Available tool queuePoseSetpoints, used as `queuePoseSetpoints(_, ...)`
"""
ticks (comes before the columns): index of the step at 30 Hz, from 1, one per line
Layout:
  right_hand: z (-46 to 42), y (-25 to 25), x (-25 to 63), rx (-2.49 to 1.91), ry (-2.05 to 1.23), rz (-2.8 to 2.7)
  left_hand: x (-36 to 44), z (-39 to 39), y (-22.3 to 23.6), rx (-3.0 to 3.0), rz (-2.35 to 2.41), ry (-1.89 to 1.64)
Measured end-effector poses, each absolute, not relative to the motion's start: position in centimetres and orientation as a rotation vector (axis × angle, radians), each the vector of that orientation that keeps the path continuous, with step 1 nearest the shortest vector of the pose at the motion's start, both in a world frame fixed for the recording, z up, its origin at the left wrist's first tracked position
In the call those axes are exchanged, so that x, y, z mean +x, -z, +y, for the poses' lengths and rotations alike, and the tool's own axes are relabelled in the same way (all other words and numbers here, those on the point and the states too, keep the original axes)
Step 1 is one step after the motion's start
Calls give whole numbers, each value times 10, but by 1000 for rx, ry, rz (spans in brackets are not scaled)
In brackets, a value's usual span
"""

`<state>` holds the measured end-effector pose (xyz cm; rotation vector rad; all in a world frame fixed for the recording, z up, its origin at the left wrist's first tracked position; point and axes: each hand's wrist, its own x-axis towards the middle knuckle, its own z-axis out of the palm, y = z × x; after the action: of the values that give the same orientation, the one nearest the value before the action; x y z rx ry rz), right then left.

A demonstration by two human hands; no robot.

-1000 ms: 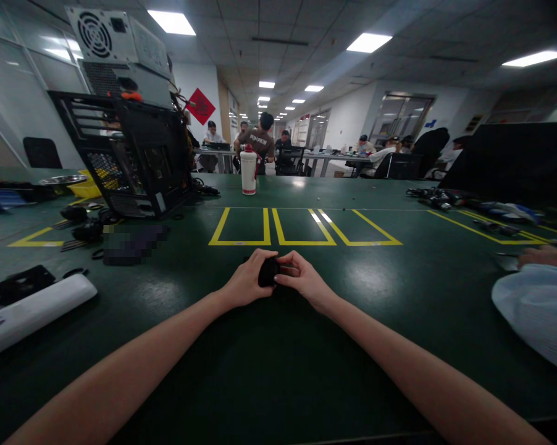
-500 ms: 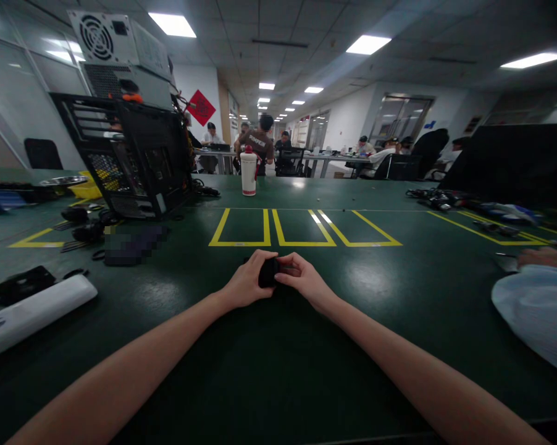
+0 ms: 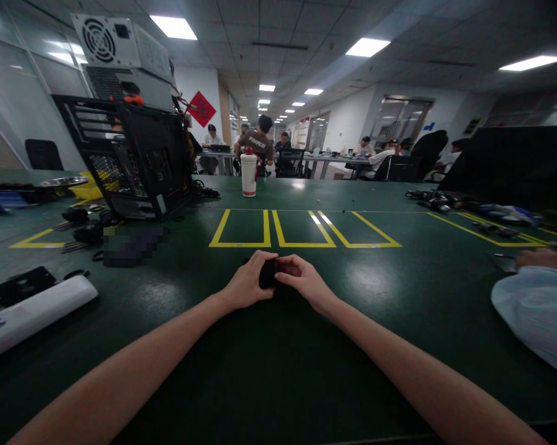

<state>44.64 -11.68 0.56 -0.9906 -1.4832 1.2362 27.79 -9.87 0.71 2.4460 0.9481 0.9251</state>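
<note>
Between my two hands, just in front of the yellow tape outlines, is a small dark rounded object (image 3: 268,274) whose kind I cannot make out. My left hand (image 3: 247,281) wraps round its left side, thumb in front and fingers over the top. From the right, my right hand (image 3: 306,281) pinches at its edge with the thumb and fingertips. Both hands are closed and low over the green tabletop (image 3: 278,371). My fingers cover much of the object, and its far side is hidden.
Yellow tape outlines (image 3: 239,245) mark the table beyond my hands, with a white bottle (image 3: 249,174) behind. An open computer case (image 3: 139,161) carrying power supplies (image 3: 121,43) stands left. A long white object (image 3: 37,315) lies near left. Another person's sleeve (image 3: 533,309) is at right.
Both hands keep their grip on the dark object in nearly the same place. The view has tilted very slightly; nothing else on the table has visibly moved.
</note>
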Motion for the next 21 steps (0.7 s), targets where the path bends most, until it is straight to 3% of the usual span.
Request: queuePoseSetpoints(21,-120,-7,447,-964,-1277,-1479,278,-99,-8,2456,963,-924)
